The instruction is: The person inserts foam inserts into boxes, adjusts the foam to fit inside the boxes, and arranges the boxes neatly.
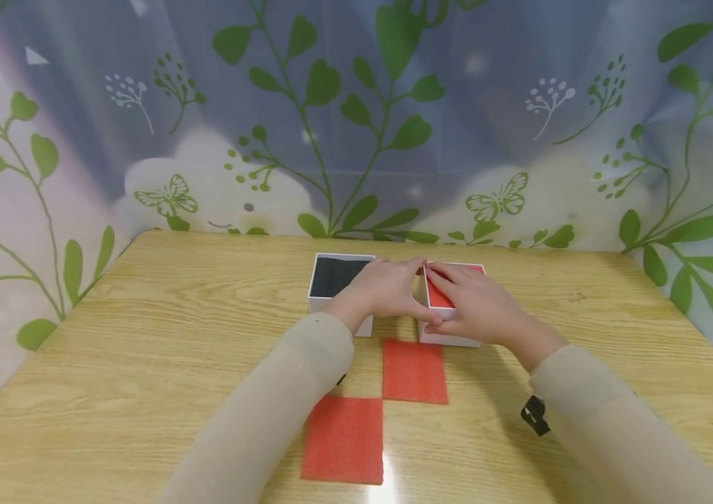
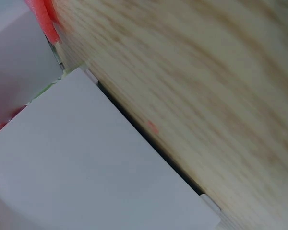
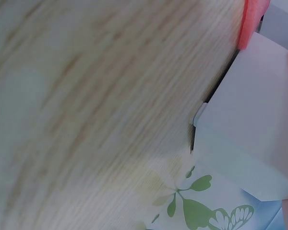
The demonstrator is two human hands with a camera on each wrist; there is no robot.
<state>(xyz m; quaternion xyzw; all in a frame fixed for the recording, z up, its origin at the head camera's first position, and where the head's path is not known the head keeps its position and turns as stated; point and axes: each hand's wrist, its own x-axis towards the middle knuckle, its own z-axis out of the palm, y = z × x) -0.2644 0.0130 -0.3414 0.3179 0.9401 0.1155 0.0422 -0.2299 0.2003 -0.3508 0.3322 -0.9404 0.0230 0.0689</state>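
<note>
Two white boxes stand side by side on the wooden table (image 1: pixel 142 336). The left box (image 1: pixel 336 278) has a black inside. In the right box (image 1: pixel 450 337) lies a red foam sheet (image 1: pixel 439 297). My right hand (image 1: pixel 466 297) lies flat on that sheet with straight fingers, its thumb by the box's front left corner. My left hand (image 1: pixel 394 285) reaches across the gap between the boxes, and its fingers touch the right box's left wall. Both wrist views are blurred and show only a white box wall (image 2: pixel 86 163) (image 3: pixel 254 110) and a red foam edge (image 2: pixel 44 19) (image 3: pixel 252 19).
Two loose red foam squares lie on the table in front of the boxes, one near the middle (image 1: pixel 415 371) and one closer to me (image 1: pixel 343 437). A leaf-patterned backdrop (image 1: pixel 356 126) encloses the table at the back and both sides.
</note>
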